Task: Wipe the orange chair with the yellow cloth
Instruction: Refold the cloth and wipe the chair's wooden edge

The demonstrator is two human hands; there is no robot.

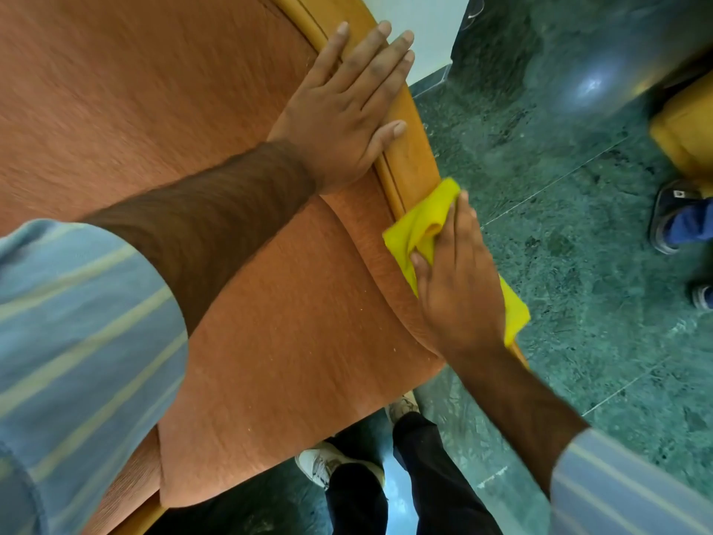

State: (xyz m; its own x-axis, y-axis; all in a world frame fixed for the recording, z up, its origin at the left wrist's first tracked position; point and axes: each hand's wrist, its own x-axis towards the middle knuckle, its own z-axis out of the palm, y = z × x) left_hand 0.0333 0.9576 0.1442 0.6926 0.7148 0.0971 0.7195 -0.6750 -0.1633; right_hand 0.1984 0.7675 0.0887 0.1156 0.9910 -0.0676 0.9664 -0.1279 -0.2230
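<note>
A: Where is the yellow cloth (pixel 420 225) at this moment?

B: It is pressed by the right hand (pixel 459 283) against the wooden side rail (pixel 413 164) of the orange chair (pixel 154 110), at the chair's right edge, with the dark green floor (pixel 578 264) just beyond. The cloth is bunched under the palm and pinched by the thumb; one corner sticks out on the far side of the hand and another on its right.

A: And the other hand?

B: The left hand (pixel 343 110) is laid flat, fingers spread wide, farther along the same rail and over the edge of the upholstery. Nothing is held in it; the chair appears to be steadied by it.

A: How much of the task can be judged as done?

B: Wiping is under way on the rail. Pale specks are still seen on the near seat cushion (pixel 289 361), so that fabric is judged not yet cleaned. Whether the rail under and beyond the left hand has been wiped cannot be told. The left side of the chair is hidden by the sleeve (pixel 77 341), so its state is unknown.

A: What is left, then?

B: Probably the seat, the back cushion and the rest of the frame.
</note>
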